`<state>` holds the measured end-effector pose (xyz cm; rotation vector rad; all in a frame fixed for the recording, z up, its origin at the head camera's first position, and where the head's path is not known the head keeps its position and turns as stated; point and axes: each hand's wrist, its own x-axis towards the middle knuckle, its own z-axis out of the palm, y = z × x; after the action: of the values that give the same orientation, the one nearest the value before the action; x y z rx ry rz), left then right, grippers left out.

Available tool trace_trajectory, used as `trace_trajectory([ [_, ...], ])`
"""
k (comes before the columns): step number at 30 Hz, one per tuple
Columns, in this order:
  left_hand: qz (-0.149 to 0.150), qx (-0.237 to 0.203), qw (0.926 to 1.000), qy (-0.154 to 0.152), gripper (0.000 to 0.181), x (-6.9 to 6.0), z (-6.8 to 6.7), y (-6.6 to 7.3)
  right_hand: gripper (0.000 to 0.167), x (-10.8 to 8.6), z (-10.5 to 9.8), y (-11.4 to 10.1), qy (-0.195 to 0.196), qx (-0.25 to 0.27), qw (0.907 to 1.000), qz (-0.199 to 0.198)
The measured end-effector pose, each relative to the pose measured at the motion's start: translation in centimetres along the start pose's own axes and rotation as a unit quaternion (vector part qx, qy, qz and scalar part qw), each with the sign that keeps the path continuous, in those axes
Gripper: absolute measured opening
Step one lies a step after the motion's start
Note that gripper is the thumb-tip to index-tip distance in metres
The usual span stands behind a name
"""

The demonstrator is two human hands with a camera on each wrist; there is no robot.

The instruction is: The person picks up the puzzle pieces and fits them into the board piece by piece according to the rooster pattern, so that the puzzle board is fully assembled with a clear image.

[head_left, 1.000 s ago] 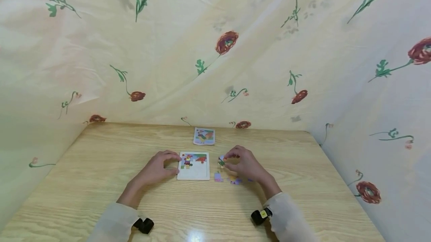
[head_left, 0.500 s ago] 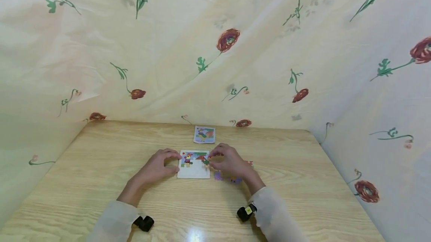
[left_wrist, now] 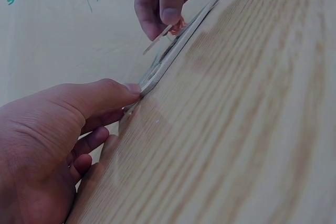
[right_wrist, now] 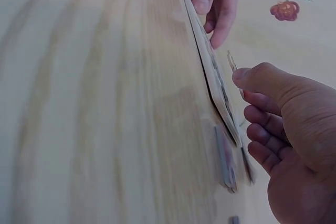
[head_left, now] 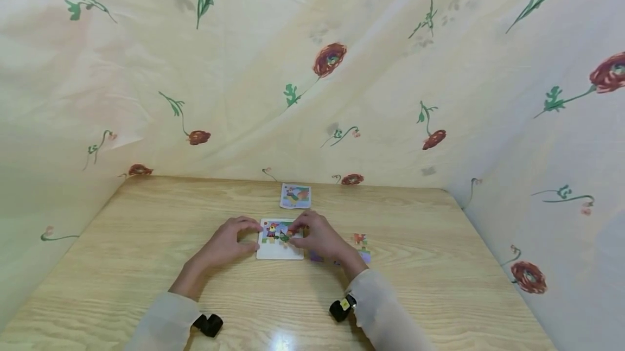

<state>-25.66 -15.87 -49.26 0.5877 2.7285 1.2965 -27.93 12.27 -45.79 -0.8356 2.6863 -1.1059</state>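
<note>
A square white puzzle tray [head_left: 273, 254] lies on the table, its upper part filled with colourful jigsaw pieces and its lower part bare white. At its left side, my left hand [head_left: 228, 240] holds the edge between thumb and fingers. My right hand [head_left: 317, 237] pinches a jigsaw piece [head_left: 284, 237] between thumb and index finger over the tray's right half. Seen from the right wrist, this piece [right_wrist: 232, 62] is held edge-on, apart from the tray. My right hand hides part of the tray's right side.
Several loose jigsaw pieces [head_left: 360, 239] lie right of the tray, some partly hidden beneath my right hand and wrist. Behind the tray lies a square picture card [head_left: 295, 197] showing a colourful bird. A flowered cloth [head_left: 234, 96] hangs behind the wooden table [head_left: 171, 210].
My right hand has carried the jigsaw piece leftward from the loose pieces to above the tray. My left hand has stayed at the tray's left edge.
</note>
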Motion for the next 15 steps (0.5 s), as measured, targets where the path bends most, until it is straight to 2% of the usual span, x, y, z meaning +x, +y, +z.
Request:
trace_trajectory([
  [15,0.010,-0.002,0.9999,0.004,0.034,0.0,0.0,0.2,0.017,1.1,1.2,0.2,0.014,-0.053,0.9983,-0.022],
])
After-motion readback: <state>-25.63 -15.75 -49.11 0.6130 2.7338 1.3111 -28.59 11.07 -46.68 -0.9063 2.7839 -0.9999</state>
